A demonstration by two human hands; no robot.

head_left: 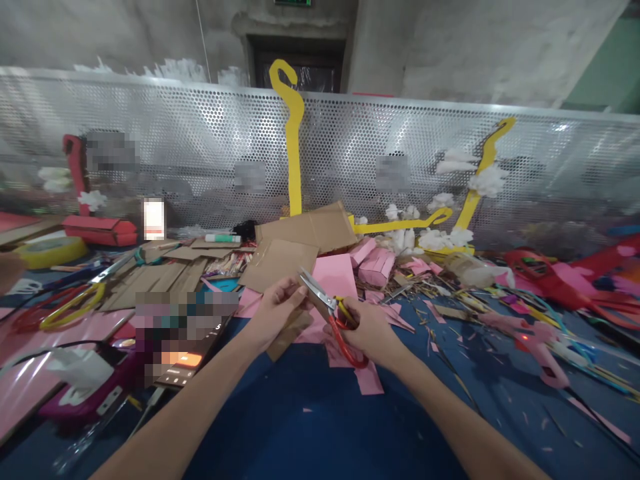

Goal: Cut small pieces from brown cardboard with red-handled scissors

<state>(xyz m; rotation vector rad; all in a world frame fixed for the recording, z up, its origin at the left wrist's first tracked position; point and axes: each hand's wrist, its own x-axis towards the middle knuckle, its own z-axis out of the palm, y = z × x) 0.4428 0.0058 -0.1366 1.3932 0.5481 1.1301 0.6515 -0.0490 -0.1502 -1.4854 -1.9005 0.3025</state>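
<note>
My right hand (373, 330) is closed round the red and yellow handles of a pair of scissors (323, 297). Their silver blades point up and left, toward the fingers of my left hand (280, 310). That hand is pinched closed on a small brown cardboard piece (287, 339), which shows below the fingers; the exact grip is partly hidden. Pink paper (337, 273) lies under and behind the scissors, and a narrow pink strip (369, 380) sits just below the right hand. Beyond the left hand rests a larger sheet of cardboard (280, 260).
A lit phone (187, 363) and purple power strip (95, 390) lie at left, near yellow-handled scissors (75, 310). At right is a pink glue gun (537, 343). Yellow hooked shapes (295, 147) stand before a perforated metal panel (340, 153). Another person's hand (10, 272) shows at far left.
</note>
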